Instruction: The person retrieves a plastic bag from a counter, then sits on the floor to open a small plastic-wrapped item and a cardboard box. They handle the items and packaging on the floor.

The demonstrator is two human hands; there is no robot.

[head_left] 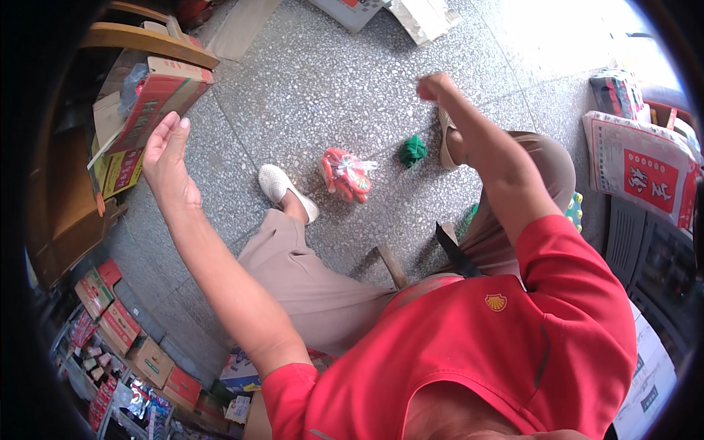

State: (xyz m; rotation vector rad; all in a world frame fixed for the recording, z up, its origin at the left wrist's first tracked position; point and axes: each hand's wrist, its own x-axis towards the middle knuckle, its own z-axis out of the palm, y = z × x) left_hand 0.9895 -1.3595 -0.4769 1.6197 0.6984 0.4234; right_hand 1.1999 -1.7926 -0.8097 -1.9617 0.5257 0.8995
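Note:
My left hand [170,159] is raised at the left, palm partly showing and fingers together but extended, near a cardboard box; I see nothing held in it. My right hand [433,88] is up at the top centre right with its fingers curled and slightly blurred; whether it holds anything is hidden. On the speckled floor [308,99] between my feet lies a clear plastic bag of red-orange items [346,175]. Right of that bag, close to my right shoe, rests a green bundle [412,151], apart from both hands.
A wooden chair frame [148,41] and an upright cardboard box [159,104] stand at the left. Stacked cartons [118,324] and packaged goods fill the lower left. At the right, a printed sack [638,165] sits above a dark grey appliance. Flattened cardboard [242,27] lies at the top.

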